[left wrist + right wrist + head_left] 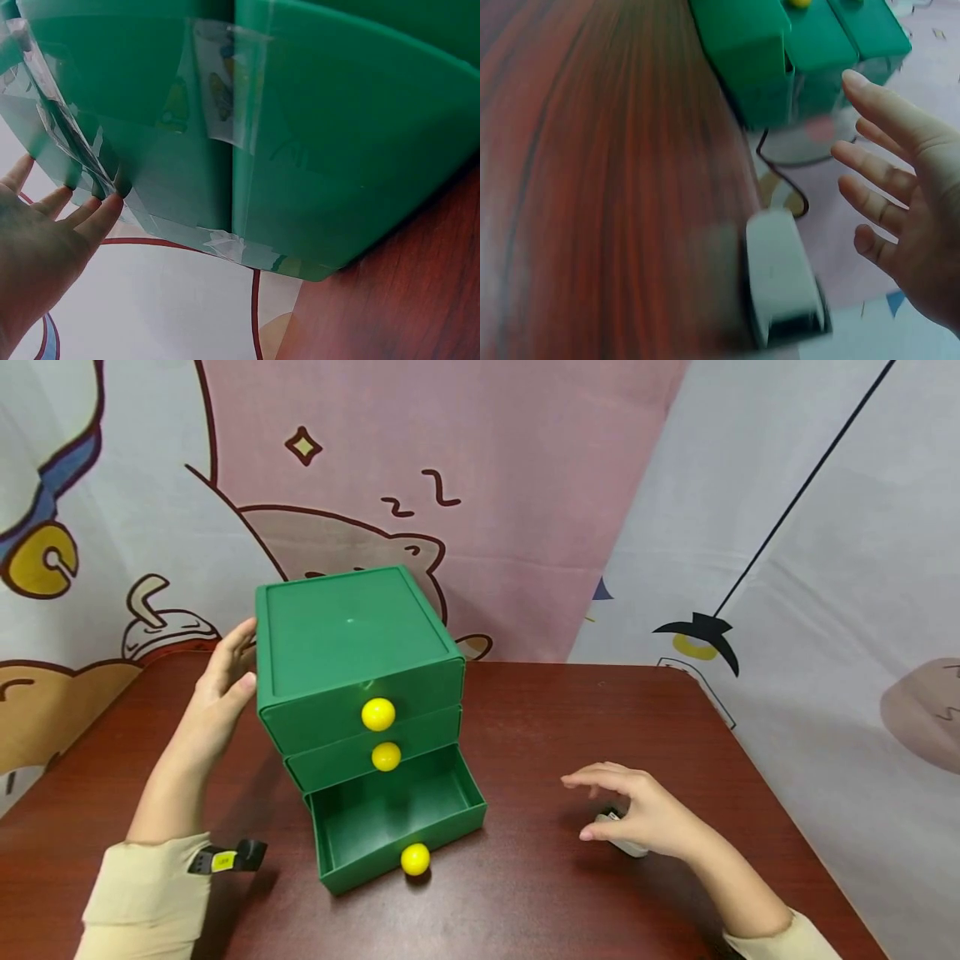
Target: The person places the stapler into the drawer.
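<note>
A green drawer cabinet [348, 635] with yellow ball knobs stands left of centre in the head view. Its bottom drawer [457, 825] is pulled out and shows a bare green floor; the two drawers above are closed. My left hand [212, 697] is at the cabinet's left side, and in the left wrist view its extended fingertips touch the taped green wall [157, 150]. On the right, my right hand [648, 810] hovers with loosely bent fingers over a small white-and-black object, perhaps a stapler [780, 262]. The hand partly hides it in the head view, and a gap separates them in the right wrist view.
Everything stands on a reddish-brown wooden table [540, 893]. Behind it hangs a cartoon-printed cloth [525, 510]. A black strap with a yellow label [223, 860] sits at the left sleeve.
</note>
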Demonstrator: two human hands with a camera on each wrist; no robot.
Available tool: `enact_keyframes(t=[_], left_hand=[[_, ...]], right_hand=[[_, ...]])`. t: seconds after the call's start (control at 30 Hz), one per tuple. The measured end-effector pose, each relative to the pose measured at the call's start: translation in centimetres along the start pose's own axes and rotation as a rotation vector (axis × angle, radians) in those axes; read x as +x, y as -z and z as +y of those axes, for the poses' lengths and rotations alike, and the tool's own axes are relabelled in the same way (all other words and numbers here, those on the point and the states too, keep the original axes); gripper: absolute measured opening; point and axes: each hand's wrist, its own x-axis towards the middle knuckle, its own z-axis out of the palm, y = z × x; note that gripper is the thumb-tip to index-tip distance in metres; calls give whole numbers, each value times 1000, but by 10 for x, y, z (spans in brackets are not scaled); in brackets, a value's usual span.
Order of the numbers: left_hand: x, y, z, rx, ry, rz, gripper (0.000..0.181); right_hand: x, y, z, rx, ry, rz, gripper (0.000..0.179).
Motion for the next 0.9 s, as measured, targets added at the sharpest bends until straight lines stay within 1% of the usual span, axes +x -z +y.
enact_keyframes(t=[0.17, 0.3, 0.47, 0.63, 0.73, 0.9], left_hand=[[0, 0, 0, -2, -9, 0, 62], [0, 0, -1, -8, -9, 1, 62], [0, 0, 0, -12, -3, 0, 62], [0, 0, 0, -14, -4, -1, 62], [1, 0, 0, -18, -6, -5, 62], [1, 0, 0, -18, -4, -7, 62]], right_hand=[[-15, 14, 14, 1, -71, -56, 61], [-24, 24, 25, 22, -103, -100, 66], [-31, 32, 36, 61, -157, -184, 67], [-34, 34, 41, 66, -212, -255, 67], [-36, 34, 43, 74, -225, -288, 69], [-38, 35, 47, 62, -204, -322, 72]])
